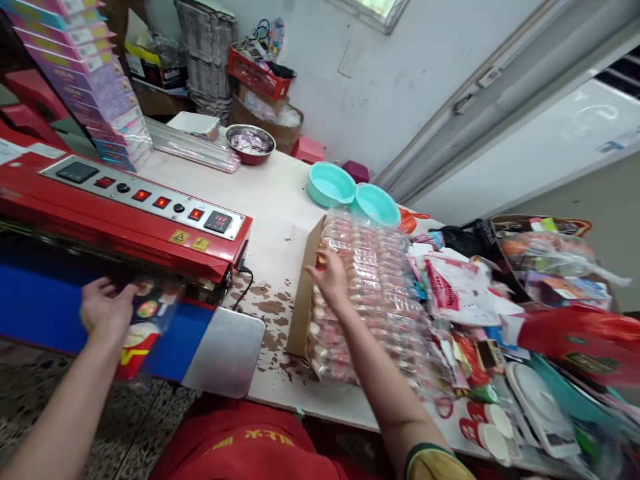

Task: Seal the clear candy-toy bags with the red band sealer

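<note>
My left hand [106,312] is closed on the edge of a clear plastic bag [143,327] printed in red, yellow and black. That bag lies over the blue conveyor belt [40,287] of a red sealing machine [125,213], close to its front opening. Over a shallow cardboard box [301,300] hovers my right hand [331,277], thumb and fingers apart, with nothing visible in it. Rows of clear packs [367,287] with round, pale pink and tan contents fill the box. Whether my right fingertips touch the packs, I cannot tell.
A metal plate [227,350] adjoins the belt's end. Two turquoise basins [331,185] and a steel bowl [251,143] of sachets stand behind. Stacked colourful boxes [100,87] rise at left. Clutter with paper cups [485,437] and a white scale [543,407] covers the right.
</note>
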Demonstrator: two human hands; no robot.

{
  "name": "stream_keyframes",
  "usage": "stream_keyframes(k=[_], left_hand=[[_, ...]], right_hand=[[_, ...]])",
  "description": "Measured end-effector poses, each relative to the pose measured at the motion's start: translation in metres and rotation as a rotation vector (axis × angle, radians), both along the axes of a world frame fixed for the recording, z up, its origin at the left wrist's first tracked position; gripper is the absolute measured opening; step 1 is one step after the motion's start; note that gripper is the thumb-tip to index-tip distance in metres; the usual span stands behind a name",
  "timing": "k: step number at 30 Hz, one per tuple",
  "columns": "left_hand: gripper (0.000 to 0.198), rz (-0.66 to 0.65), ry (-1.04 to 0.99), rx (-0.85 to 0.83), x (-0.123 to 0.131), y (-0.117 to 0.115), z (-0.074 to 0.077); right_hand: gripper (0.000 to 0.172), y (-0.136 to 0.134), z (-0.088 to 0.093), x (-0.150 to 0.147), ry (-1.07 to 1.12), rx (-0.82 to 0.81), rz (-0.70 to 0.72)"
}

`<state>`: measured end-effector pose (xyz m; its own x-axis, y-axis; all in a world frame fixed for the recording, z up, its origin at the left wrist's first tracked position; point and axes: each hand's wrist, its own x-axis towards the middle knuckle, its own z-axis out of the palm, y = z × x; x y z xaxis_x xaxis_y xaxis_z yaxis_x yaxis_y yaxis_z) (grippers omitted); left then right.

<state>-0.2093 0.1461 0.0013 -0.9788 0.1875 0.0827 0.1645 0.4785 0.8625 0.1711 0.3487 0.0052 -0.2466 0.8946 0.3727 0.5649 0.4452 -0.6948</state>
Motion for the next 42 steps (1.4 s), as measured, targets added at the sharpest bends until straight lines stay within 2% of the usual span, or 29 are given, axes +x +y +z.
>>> stream_keyframes(k=[2, 3, 5, 7, 10, 12, 14, 17, 19, 21, 23, 26, 27, 29, 32, 36, 38, 40, 42], left_hand=[[0.052, 0.031, 0.252, -0.152, 0.003, -0.009, -0.005], [0.052, -0.002, 0.345, -0.177, 0.012, -0.014, -0.009], [0.045, -0.161, 0.447, -0.143, 0.038, -0.021, -0.015], [0.037, -0.333, 0.474, -0.09, 0.068, -0.024, -0.021], [0.031, -0.489, 0.409, -0.079, 0.105, -0.024, -0.029], [0.029, -0.539, 0.363, -0.092, 0.12, -0.023, -0.03], [0.029, -0.571, 0.353, -0.091, 0.129, -0.018, -0.027], [0.026, -0.578, 0.352, -0.021, 0.146, -0.005, -0.009], [0.026, -0.581, 0.295, 0.081, 0.163, 0.008, 0.013], [0.031, -0.626, 0.167, 0.218, 0.185, 0.023, 0.042], [0.045, -0.712, -0.011, 0.368, 0.207, 0.038, 0.073], [0.065, -0.837, -0.342, 0.53, 0.223, 0.055, 0.105], [0.064, -0.861, -0.48, 0.539, 0.223, 0.059, 0.109], [0.053, -0.857, -0.732, 0.499, 0.213, 0.06, 0.107], [0.041, -0.744, -0.884, 0.413, 0.191, 0.05, 0.083], [0.036, -0.541, -0.843, 0.398, 0.172, 0.036, 0.033], [0.035, -0.467, -0.815, 0.386, 0.164, 0.034, 0.013], [0.036, -0.437, -0.808, 0.366, 0.156, 0.033, 0.001], [0.038, -0.439, -0.825, 0.35, 0.146, 0.028, -0.002]], right_hand=[[0.039, 0.045, 0.002, 0.058, -0.238, 0.137, -0.165], [0.037, 0.065, 0.001, 0.08, -0.328, 0.16, -0.216], [0.025, 0.099, -0.003, 0.105, -0.459, 0.156, -0.24], [0.009, 0.118, -0.005, 0.112, -0.53, 0.144, -0.168], [0.012, 0.123, 0.004, 0.109, -0.47, 0.169, 0.043], [0.017, 0.117, 0.023, 0.108, -0.294, 0.177, 0.161], [0.023, 0.107, 0.051, 0.109, -0.078, 0.167, 0.22], [0.022, 0.084, 0.101, 0.11, 0.136, 0.197, 0.224], [0.02, 0.062, 0.131, 0.105, 0.189, 0.247, 0.202], [0.017, 0.036, 0.151, 0.094, 0.215, 0.27, 0.21], [0.014, 0.008, 0.156, 0.076, 0.24, 0.23, 0.269], [0.012, -0.03, 0.139, 0.043, 0.301, 0.02, 0.377], [0.013, -0.041, 0.128, 0.032, 0.327, -0.075, 0.387], [0.015, -0.06, 0.104, 0.012, 0.389, -0.263, 0.358], [0.02, -0.083, 0.067, -0.013, 0.484, -0.472, 0.27], [0.025, -0.104, 0.027, -0.044, 0.562, -0.635, 0.229], [0.029, -0.11, 0.012, -0.06, 0.601, -0.735, 0.218], [0.033, -0.112, 0.0, -0.075, 0.635, -0.831, 0.202], [0.036, -0.111, -0.008, -0.085, 0.66, -0.896, 0.189]])
